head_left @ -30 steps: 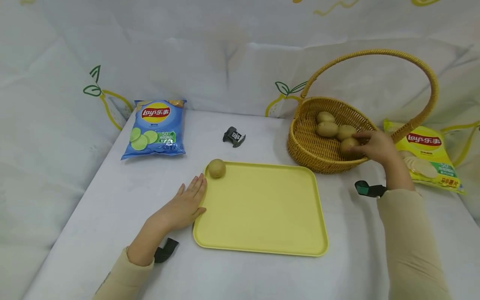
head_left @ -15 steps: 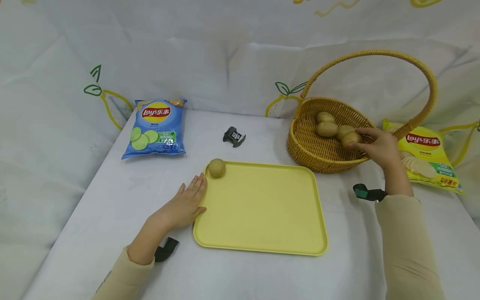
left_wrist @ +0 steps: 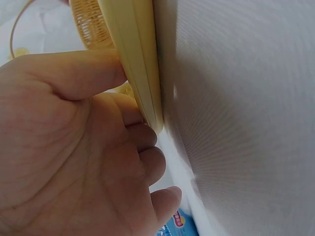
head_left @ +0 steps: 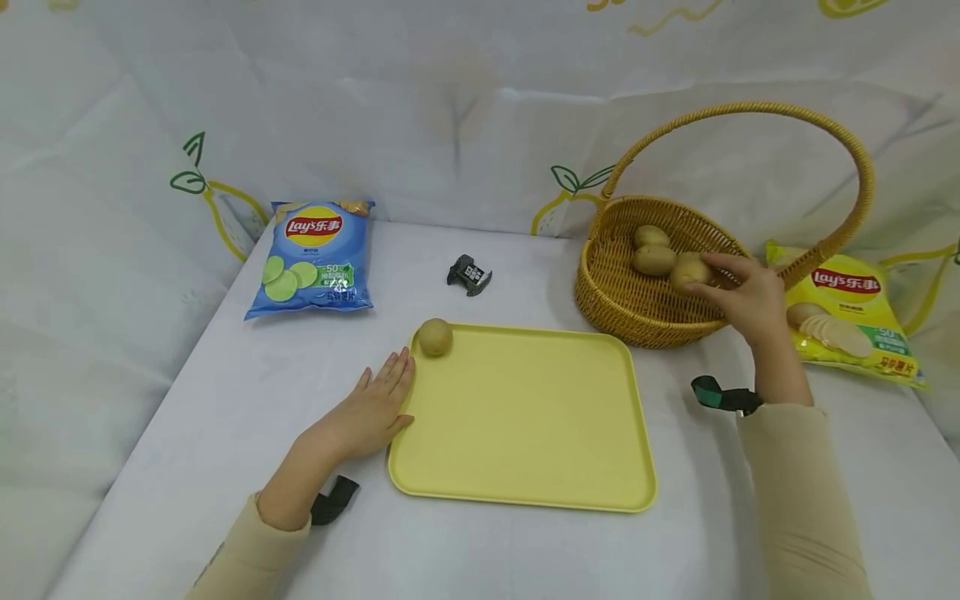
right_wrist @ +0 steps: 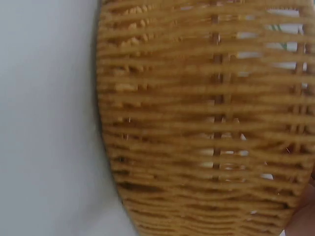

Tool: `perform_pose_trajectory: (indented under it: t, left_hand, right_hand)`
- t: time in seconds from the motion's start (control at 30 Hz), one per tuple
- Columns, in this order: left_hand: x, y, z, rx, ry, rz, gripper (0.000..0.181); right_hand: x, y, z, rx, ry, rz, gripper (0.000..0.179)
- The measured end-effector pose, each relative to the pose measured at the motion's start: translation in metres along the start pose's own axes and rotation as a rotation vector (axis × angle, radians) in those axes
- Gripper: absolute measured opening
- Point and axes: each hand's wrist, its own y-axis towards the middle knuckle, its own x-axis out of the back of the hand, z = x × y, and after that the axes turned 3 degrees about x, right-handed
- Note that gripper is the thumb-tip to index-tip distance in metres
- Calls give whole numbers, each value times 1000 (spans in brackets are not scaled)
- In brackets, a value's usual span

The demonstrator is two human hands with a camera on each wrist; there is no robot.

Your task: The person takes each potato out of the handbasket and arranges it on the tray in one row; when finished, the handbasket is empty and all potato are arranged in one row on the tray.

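Note:
My right hand [head_left: 750, 296] pinches a potato [head_left: 689, 273] between thumb and fingers, over the wicker basket [head_left: 652, 323]. Behind it in the basket lie other potatoes [head_left: 654, 259], one partly hidden by the held one. In the right wrist view the woven basket wall [right_wrist: 197, 108] fills most of the picture, and only a bit of the hand shows at the lower right. My left hand [head_left: 367, 417] rests on the left rim of the yellow tray [head_left: 525, 417], fingers straight; the left wrist view shows its thumb and fingers against the tray's edge [left_wrist: 135, 59]. A single potato [head_left: 435, 337] sits in the tray's far left corner.
A blue chip bag [head_left: 311, 258] stands at the back left. Right of the basket leans a yellow chip bag [head_left: 855, 312]. A small dark object with a printed label [head_left: 468, 275] lies behind the tray. The basket's tall handle [head_left: 750, 108] arches above it.
My right hand has lifted the potato slightly from the basket's near right side and shifted it left. The left hand and tray have stayed in place.

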Motion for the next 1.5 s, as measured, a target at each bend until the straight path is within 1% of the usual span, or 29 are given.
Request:
perform_pose_trajectory:
  t: [0.17, 0.3, 0.47, 0.53, 0.63, 0.73, 0.8, 0.93, 0.97, 1.07, 1.3, 1.5]
  left_hand:
    - [0, -1, -1, -8, 0, -10, 66]
    - [-1, -1, 0, -11, 4, -15, 66]
    - [-1, -1, 1, -11, 12, -19, 66]
    - [-1, -1, 1, -10, 12, -18, 66]
    - [-2, 0, 1, -8, 9, -16, 66]
    - [-3, 0, 2, -6, 10, -14, 67]
    - [-4, 1, 2, -2, 15, -11, 68]
    - [-4, 1, 2, -2, 13, -10, 68]
    - [-4, 1, 2, -3, 11, -11, 68]
    - [-4, 0, 3, -6, 12, -13, 67]
    - [-5, 2, 4, -5, 22, -10, 68]
    - [-6, 3, 5, -11, 19, -15, 68]
  right_hand:
    - [-8, -3, 9, 48, 149, -75, 49]
    - [-13, -6, 16, 81, 262, -108, 47]
    - [-19, -11, 29, 177, 506, -90, 45]
    - [-23, -13, 35, 229, 575, -65, 45]
    - [-29, -15, 43, 314, 628, -36, 45]
    - [-37, -17, 50, 412, 630, -22, 48]
    - [-43, -18, 55, 460, 643, -15, 49]
    - [-54, -23, 68, 524, 605, -2, 51]
    - [-56, -24, 71, 526, 609, 6, 50]
    - [-65, -28, 79, 527, 564, 18, 50]
    - [-91, -33, 90, 520, 594, 88, 56]
    - [-111, -35, 104, 520, 582, 159, 52]
